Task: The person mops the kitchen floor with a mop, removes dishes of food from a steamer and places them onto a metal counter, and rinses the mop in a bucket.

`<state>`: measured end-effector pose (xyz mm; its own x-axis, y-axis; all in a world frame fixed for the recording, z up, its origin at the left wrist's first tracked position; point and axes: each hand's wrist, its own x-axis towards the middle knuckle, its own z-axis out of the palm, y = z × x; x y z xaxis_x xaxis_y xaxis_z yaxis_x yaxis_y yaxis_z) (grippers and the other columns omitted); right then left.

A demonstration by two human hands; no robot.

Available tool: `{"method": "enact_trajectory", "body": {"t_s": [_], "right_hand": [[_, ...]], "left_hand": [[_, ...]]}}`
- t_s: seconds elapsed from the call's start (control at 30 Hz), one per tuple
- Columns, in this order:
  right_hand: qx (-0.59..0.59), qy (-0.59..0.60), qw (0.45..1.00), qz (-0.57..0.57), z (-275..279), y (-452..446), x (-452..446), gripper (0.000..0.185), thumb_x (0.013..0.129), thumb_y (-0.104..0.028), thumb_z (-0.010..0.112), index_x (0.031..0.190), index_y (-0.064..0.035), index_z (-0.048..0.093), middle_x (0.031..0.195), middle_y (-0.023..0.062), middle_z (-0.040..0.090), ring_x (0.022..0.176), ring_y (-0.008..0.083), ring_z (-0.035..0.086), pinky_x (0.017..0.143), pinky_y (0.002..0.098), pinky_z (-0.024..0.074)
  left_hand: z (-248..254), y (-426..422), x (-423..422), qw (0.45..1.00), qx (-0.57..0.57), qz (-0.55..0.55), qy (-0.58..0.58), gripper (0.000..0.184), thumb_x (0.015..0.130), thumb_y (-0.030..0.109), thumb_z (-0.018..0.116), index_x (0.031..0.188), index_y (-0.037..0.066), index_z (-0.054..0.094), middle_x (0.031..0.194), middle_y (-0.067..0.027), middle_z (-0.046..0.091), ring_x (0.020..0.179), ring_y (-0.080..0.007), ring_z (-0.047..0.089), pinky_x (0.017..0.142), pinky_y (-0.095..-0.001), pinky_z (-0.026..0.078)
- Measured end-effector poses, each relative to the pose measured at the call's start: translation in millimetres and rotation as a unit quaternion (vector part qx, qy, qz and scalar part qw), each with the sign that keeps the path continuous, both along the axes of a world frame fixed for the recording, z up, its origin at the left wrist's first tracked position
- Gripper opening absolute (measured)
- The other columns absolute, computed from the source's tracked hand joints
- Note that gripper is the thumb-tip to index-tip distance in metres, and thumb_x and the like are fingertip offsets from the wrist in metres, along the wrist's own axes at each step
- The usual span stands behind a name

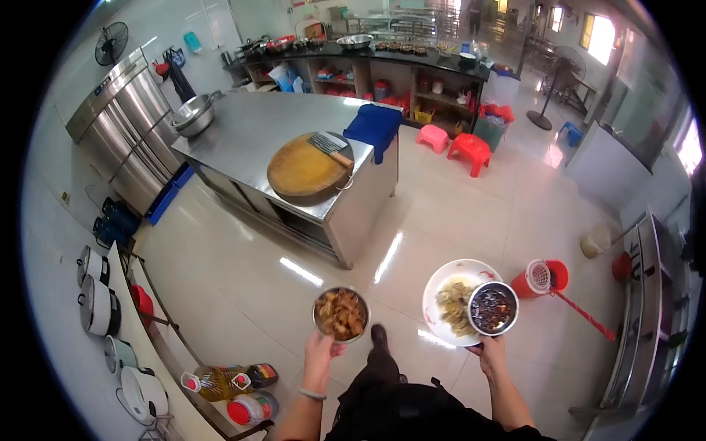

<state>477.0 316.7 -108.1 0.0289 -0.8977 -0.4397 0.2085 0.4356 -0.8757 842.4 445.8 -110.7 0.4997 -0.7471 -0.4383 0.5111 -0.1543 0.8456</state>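
1. The round metal bowl of brown chunks (367, 312) is at the near centre, above the floor; the left hand (321, 356) pinches its near rim. Held from one side, it could tip and shed pieces.
2. At right, the right hand (490, 353) supports the large white plate with red markings and pale food (457, 275) from its near edge; its finger positions are mostly hidden, so I cannot tell the exact grip.
3. The small round bowl of dark reddish pieces (515, 312) overlaps that plate's right side. Uneven weight there could make it slide or the plate tilt.
4. The pale, glossy tiled floor (441, 220) might be slippery; the red bucket (562, 272) and its red pole (585, 312), at right, could catch a foot.
5. Beyond stands a stainless-steel table (254, 121) bearing a round wooden chopping board (301, 165) and a blue cloth (375, 131); a dark-topped counter (412, 57) runs along the far side.
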Motion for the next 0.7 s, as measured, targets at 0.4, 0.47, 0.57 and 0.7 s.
{"method": "enact_trajectory", "body": {"t_s": [0.4, 0.47, 0.57, 0.7], "right_hand": [[-0.018, -0.03, 0.965, -0.262, -10.0, -146.5, -23.8, 0.05, 0.079, 0.005, 0.046, 0.126, -0.0088, 0.039, 0.114, 0.0151, 0.055, 0.093, 0.029, 0.065, 0.066, 0.0434, 0.0613], [0.011, -0.017, 0.958, -0.285, -16.4, -180.6, -32.3, 0.053, 0.078, 0.005, 0.045, 0.129, -0.0098, 0.037, 0.116, 0.0159, 0.054, 0.092, 0.0311, 0.065, 0.068, 0.0438, 0.0611], [0.002, -0.025, 0.95, -0.312, -13.5, -226.7, -47.9, 0.054, 0.078, 0.006, 0.044, 0.13, -0.0094, 0.037, 0.117, 0.0152, 0.055, 0.09, 0.0315, 0.065, 0.067, 0.0446, 0.0601], [0.015, -0.024, 0.954, -0.297, -11.2, -320.0, -38.3, 0.055, 0.078, 0.006, 0.044, 0.13, -0.0099, 0.037, 0.117, 0.0152, 0.056, 0.09, 0.0312, 0.066, 0.066, 0.0457, 0.059]], "left_hand": [[30.8, -314.0, 40.1, 0.988, 0.008, -0.145, -0.056, 0.02, 0.087, 0.008, 0.048, 0.104, 0.0, 0.053, 0.088, -0.0092, 0.062, 0.07, -0.0167, 0.064, 0.06, -0.0275, 0.052], [38.9, -364.4, 39.2, 0.986, 0.014, -0.153, -0.057, 0.02, 0.087, 0.009, 0.048, 0.105, 0.001, 0.053, 0.088, -0.0091, 0.062, 0.069, -0.0166, 0.064, 0.059, -0.0274, 0.052], [50.4, -438.9, 26.9, 0.982, 0.016, -0.182, -0.057, 0.021, 0.086, 0.009, 0.048, 0.105, 0.001, 0.054, 0.088, -0.0091, 0.063, 0.069, -0.0164, 0.064, 0.058, -0.0272, 0.051], [39.2, -531.7, 37.7, 0.984, 0.027, -0.171, -0.045, 0.021, 0.086, 0.01, 0.049, 0.105, 0.002, 0.055, 0.088, -0.0086, 0.064, 0.069, -0.016, 0.064, 0.057, -0.027, 0.051]]}}
